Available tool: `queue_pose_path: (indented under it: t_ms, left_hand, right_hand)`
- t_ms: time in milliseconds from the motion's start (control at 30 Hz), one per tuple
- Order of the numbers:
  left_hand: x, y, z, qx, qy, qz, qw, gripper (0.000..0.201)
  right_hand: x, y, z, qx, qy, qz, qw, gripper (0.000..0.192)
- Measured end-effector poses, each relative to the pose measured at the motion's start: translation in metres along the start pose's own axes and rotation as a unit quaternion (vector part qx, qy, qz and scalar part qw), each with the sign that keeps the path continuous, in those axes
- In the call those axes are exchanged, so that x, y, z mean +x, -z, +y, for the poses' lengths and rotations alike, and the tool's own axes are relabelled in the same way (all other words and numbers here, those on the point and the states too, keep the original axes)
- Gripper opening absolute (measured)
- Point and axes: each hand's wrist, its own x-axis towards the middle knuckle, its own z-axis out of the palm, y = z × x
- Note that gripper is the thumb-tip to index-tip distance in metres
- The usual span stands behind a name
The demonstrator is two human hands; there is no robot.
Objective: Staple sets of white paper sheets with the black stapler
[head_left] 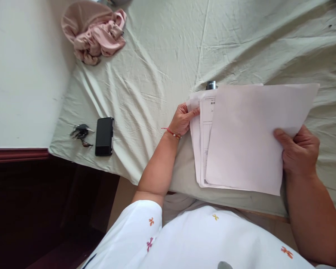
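Observation:
My left hand (184, 118) pinches the left edge of a stack of printed papers (207, 138), thumb on top. A blank white sheet (246, 138) lies over most of that stack, shifted to the right of it. On the sheet's right edge my right hand (301, 151) is closed, its thumb on the upper face and the other fingers beneath. Printed boxes and a barcode show on the strip of paper left uncovered. Just behind the papers' top edge, a small dark object (210, 85) pokes out, mostly hidden.
A pale green cloth (156, 74) covers the surface under the papers. A black phone (104, 136) lies at the left, with a bunch of keys (82, 132) beside it. Crumpled pink fabric (97, 33) sits at the back left, near a white wall (22, 67).

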Motion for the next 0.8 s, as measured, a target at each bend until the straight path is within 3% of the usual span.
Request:
queue_pose_path:
  t_ms: [467, 800]
  left_hand:
    - [-0.0017, 0.0041, -0.0042, 0.005, -0.008, -0.002, 1.000, 0.057]
    - [-0.0021, 0.0082, -0.0042, -0.001, 0.007, -0.010, 1.000, 0.042]
  right_hand:
    - [-0.0001, -0.0011, 0.0000, -0.017, 0.014, 0.007, 1.000, 0.045]
    - [0.0006, -0.0015, 0.0017, -0.013, 0.012, 0.015, 1.000, 0.043]
